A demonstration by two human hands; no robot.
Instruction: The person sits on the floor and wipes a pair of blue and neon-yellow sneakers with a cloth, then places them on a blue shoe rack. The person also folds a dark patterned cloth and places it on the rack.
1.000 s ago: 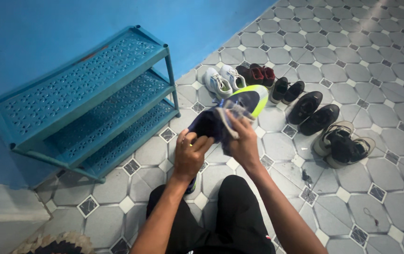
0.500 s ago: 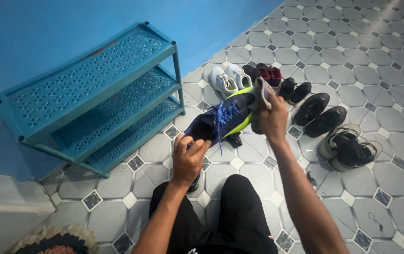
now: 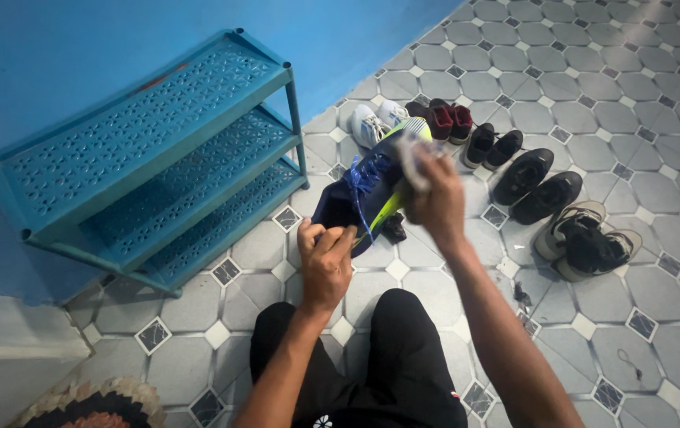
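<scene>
- The left hand point(image 3: 325, 261) holds the heel end of a dark navy sports shoe with a lime-yellow sole edge and blue laces point(image 3: 360, 194), thumb and fingers wrapped round it in a firm grip.
- That shoe is lifted off the floor in front of the person's knees, toe pointing away and upward toward the row of footwear.
- The right hand point(image 3: 433, 202) presses a crumpled pale grey cloth point(image 3: 411, 150) against the toe end of the shoe; its grip is bunched round the cloth, and the hand is blurred.
- A loose blue lace hangs from the middle of the shoe, just above the left thumb.
- A small dark object point(image 3: 394, 227) lies on the tiles just under the shoe; what it is cannot be told.
- To the left stands a three-tier teal plastic shoe rack with perforated shelves point(image 3: 150, 150), set against a blue wall point(image 3: 78, 40).
- Beyond the hands, a row of footwear lies on the grey octagonal-tiled floor point(image 3: 657, 198): a pair of white trainers point(image 3: 372, 123), a pair of dark red shoes point(image 3: 443, 119), a pair of small black shoes point(image 3: 492, 145), a pair of black slip-on shoes point(image 3: 534, 184), and a pair of cream-soled black sandals point(image 3: 590, 242) at the right end.
- The person's legs in black trousers point(image 3: 387, 357) fill the lower middle of the view.
- A woven round mat point(image 3: 94, 406) shows at the lower left corner.
</scene>
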